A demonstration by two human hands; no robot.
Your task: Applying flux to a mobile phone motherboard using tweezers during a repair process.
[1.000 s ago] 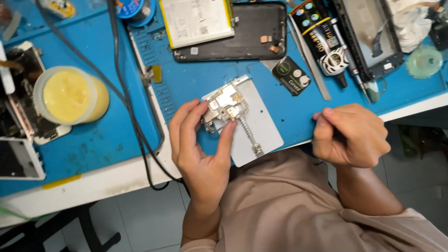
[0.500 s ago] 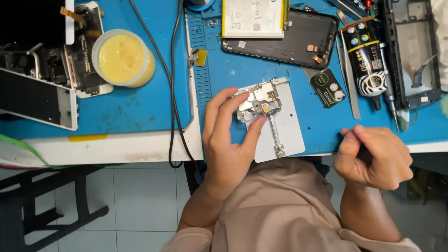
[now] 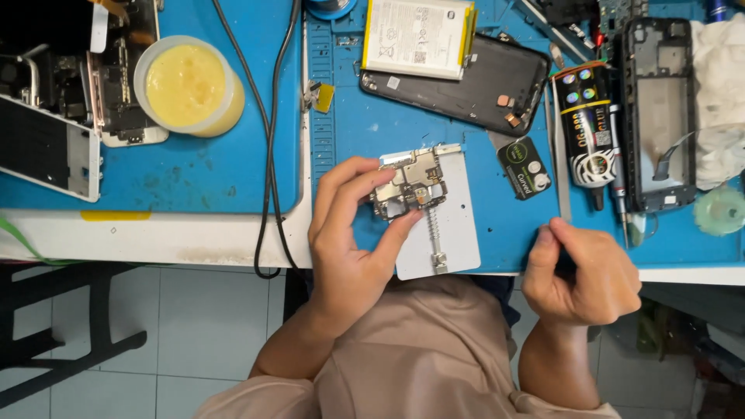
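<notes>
While the left hand (image 3: 349, 240) is keeping its fingers pinched on the small circuit board (image 3: 410, 190) seated on the grey holder plate (image 3: 444, 233), the right hand (image 3: 580, 271) is curling closed at the blue mat's (image 3: 473, 140) near edge, having drifted down off the mat; whether it is gripping anything cannot be told.

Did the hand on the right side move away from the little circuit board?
Yes. The right hand slid down to the edge of the blue mat, off to the side of the metal holder plate that carries the circuit board.
</notes>
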